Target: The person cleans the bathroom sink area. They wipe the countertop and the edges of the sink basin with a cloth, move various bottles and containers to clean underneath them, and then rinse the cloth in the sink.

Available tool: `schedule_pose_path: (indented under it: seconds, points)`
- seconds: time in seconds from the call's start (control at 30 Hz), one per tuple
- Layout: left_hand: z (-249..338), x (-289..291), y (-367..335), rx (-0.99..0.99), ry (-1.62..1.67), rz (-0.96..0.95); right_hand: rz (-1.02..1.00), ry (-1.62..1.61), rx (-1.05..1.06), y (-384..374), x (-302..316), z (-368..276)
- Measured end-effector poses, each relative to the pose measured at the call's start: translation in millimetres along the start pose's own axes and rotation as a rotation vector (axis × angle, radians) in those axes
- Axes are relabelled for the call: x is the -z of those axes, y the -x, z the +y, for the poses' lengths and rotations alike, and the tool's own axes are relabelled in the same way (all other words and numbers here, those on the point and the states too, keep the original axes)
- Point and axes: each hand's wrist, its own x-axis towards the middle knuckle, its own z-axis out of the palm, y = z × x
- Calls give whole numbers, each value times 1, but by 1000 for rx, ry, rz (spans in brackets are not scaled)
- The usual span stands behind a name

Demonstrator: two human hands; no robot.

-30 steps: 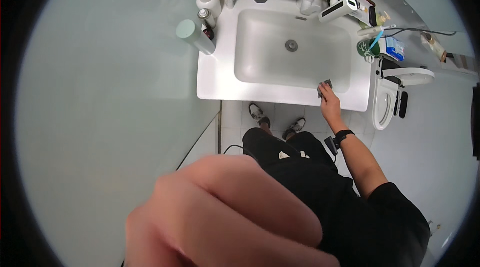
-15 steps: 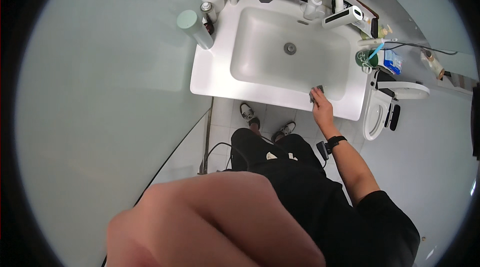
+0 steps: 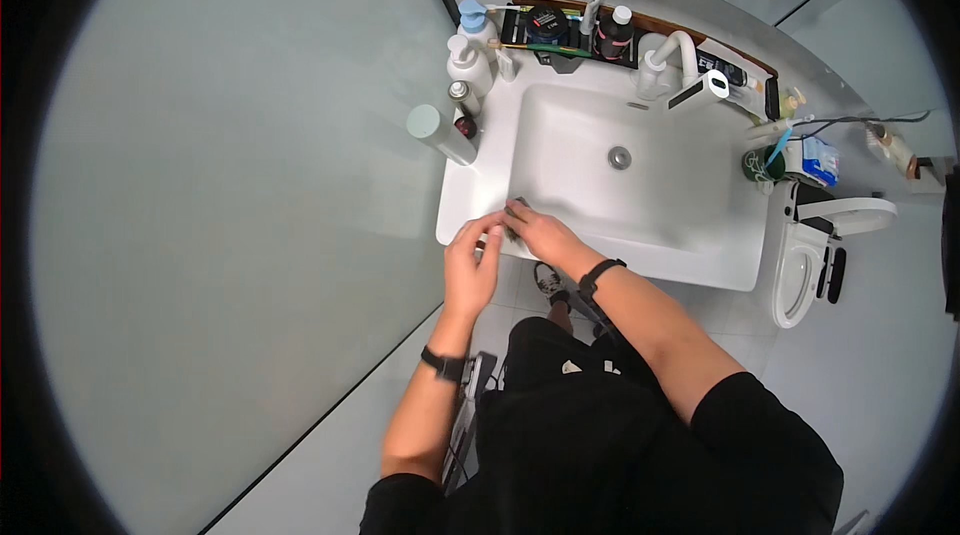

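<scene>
At the front left rim of the white sink (image 3: 475, 190), my right hand (image 3: 543, 235) presses its fingers over a small dark grey crumpled cloth (image 3: 515, 232). Only parts of the cloth show around the fingers. My left hand (image 3: 470, 260) meets it from the left, thumb and forefinger pinched close together at the cloth's edge. Its fingertips touch or nearly touch those of my right hand; the exact contact is hard to make out. A tall pale green-capped cylinder (image 3: 440, 134) stands on the rim just beyond my left hand.
Pump bottles (image 3: 469, 66) and a small spray can (image 3: 463, 97) line the left rim. A black tray (image 3: 515, 30) with jars and bottles sits behind the basin. The white faucet (image 3: 698, 92) overhangs the back right; a green cup (image 3: 762, 165) and toilet (image 3: 797, 275) are farther right.
My right hand has moved with the cloth from the front right rim to the front left rim. My left arm has come down from close to the camera, bringing its hand to the cloth.
</scene>
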Motion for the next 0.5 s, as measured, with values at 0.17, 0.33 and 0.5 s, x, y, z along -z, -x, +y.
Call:
schedule_pose_path:
  seconds: [0.17, 0.33, 0.5]
  points:
    - [-120, -27, -9, -182, -371, 30, 140, -441, -211, -2, -6, -1]
    - [-115, -68, -24, -390, -624, -109, 531, -721, -280, 1, 51, -11]
    - [-142, -67, -27, -352, -705, 20, 1040, -717, 466, 59, 249, -135]
